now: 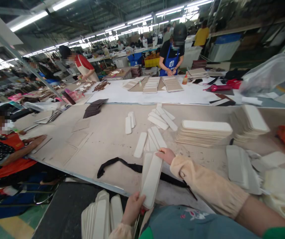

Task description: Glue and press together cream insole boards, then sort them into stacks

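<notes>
Two long off-white panels with rounded corners [152, 181] overlap in front of me at the table's near edge. My left hand [133, 206] pinches their lower end, thumb on top. At the upper right corner, my right hand [166, 155] has its fingers closed on the same panels. Just beyond lie more loose panels [140, 145], fanned out on the table. A tall stack of panels [204, 132] sits to the right of them. Below my left hand, several panels [99, 215] stand in a bunch on a dark surface.
A black cloth strip [118, 161] runs across the table [112, 142] near me. Another panel stack [251, 122] and grey panels [242, 167] are at right. Dark pieces [95, 108] lie at far left. Co-workers sit at left [8, 156] and stand across [171, 56].
</notes>
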Demonstrator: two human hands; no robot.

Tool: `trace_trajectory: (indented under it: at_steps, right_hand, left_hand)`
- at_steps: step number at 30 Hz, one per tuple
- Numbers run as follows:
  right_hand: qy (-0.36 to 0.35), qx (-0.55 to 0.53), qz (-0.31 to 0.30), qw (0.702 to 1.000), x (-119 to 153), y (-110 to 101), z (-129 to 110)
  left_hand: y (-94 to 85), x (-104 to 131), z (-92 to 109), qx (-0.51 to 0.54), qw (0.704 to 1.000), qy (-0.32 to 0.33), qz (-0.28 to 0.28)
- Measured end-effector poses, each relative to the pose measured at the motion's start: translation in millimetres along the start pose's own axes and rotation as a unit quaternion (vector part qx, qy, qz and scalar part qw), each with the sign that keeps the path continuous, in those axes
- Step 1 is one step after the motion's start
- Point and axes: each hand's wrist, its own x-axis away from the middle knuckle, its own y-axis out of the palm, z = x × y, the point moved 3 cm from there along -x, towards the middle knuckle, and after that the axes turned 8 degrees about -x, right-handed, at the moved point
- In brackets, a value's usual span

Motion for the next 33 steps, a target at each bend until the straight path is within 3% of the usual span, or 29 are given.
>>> trace_trajectory:
  at_steps: [9, 15, 19, 21, 24, 26, 28, 33]
  right_hand:
    - [-0.006, 0.080, -0.024, 0.996, -47, 42, 4]
    - [-0.018, 0.082, -0.038, 0.996, -54, 55, 13]
    - [-0.024, 0.089, -0.030, 0.995, -53, 55, 18]
    - [-0.022, 0.093, -0.023, 0.995, -51, 52, 22]
    - [-0.007, 0.102, -0.010, 0.995, -42, 46, 32]
    - [0.013, 0.109, -0.007, 0.994, -32, 43, 39]
    - [0.041, 0.117, -0.020, 0.992, -18, 43, 46]
    - [0.084, 0.129, -0.132, 0.979, 22, 56, 51]
  left_hand:
    - [-7.0, -25, 2, -0.069, 0.996, -0.037, 0.029]
    - [-12.8, -38, -5, -0.192, 0.980, -0.044, 0.041]
    - [-16.5, -39, 4, -0.286, 0.956, -0.039, 0.059]
    - [-17.5, -36, 14, -0.371, 0.925, -0.033, 0.076]
    - [-14.7, -31, 32, -0.503, 0.856, -0.011, 0.116]
    - [-9.5, -31, 42, -0.542, 0.828, 0.009, 0.144]
    - [-1.8, -34, 49, -0.545, 0.825, 0.024, 0.149]
    - [16.8, -45, 50, -0.497, 0.861, 0.034, 0.102]
